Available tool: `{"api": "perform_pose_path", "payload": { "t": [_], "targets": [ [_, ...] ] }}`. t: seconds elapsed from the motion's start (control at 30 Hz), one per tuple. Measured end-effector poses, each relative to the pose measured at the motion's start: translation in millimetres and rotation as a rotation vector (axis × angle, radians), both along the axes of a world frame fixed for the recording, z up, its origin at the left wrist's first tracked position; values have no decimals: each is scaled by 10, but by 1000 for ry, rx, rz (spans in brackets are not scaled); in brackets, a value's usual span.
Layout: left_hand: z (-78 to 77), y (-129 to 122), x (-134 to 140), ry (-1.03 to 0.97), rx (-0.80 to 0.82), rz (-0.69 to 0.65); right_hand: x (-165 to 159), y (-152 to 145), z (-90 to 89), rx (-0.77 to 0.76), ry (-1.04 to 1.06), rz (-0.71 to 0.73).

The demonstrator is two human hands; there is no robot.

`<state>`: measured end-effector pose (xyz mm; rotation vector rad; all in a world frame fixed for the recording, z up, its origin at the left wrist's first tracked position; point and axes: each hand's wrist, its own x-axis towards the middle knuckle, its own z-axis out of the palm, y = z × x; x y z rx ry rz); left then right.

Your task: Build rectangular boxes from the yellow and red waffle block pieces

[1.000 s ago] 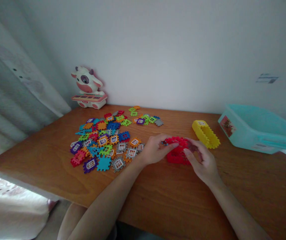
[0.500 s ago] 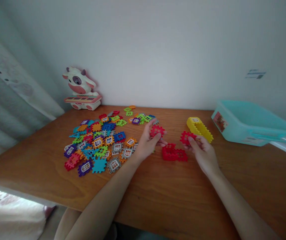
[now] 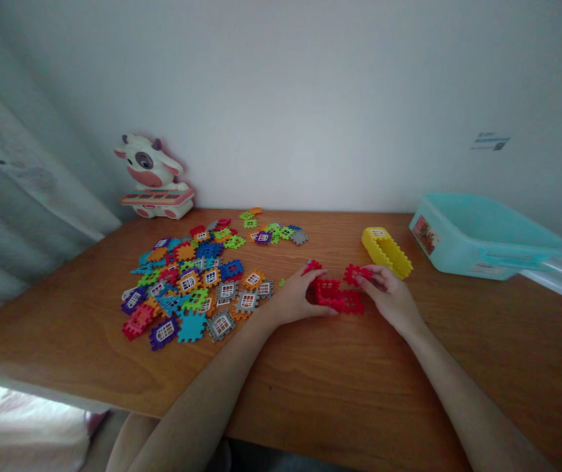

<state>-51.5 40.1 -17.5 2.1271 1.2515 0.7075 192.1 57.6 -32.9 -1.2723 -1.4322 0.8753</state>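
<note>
A small red assembly of notched building tiles [image 3: 347, 301] lies on the table between my hands. My left hand [image 3: 296, 300] curls round its left end, thumb in front and fingers behind. Just past those fingers shows a loose red tile [image 3: 312, 265]; whether they touch it is hidden. My right hand [image 3: 393, 300] pinches another red notched tile [image 3: 355, 273] by its right side, above the assembly's right part. Behind the right hand sits a yellow frame of joined tiles [image 3: 386, 252].
A pile of mixed coloured tiles [image 3: 192, 325] spreads over the left of the wooden table [image 3: 310, 380], with a smaller group [image 3: 275, 232] behind. A cow-shaped toy keyboard [image 3: 157, 196] stands at the back left. A turquoise bin [image 3: 462, 252] is at the right.
My left hand has come down from holding a red tile in the air to the left end of the red assembly. The right hand's tile has shifted slightly left, nearer the assembly.
</note>
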Motion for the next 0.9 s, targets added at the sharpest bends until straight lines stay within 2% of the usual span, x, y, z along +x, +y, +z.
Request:
{"api": "perform_pose_path", "payload": {
  "t": [0.17,0.3,0.53,0.9],
  "targets": [
    [-33,62,-56,-46,46,-78,19,-29,31,-4,-39,139],
    [-26,85,-127,-81,24,-105,27,-75,86,-8,-171,249],
    [-30,89,-132,-84,3,-115,28,-116,95,44,-350,289],
    [-23,85,-137,-60,5,-109,61,-84,63,-8,-251,277]
  ]
}}
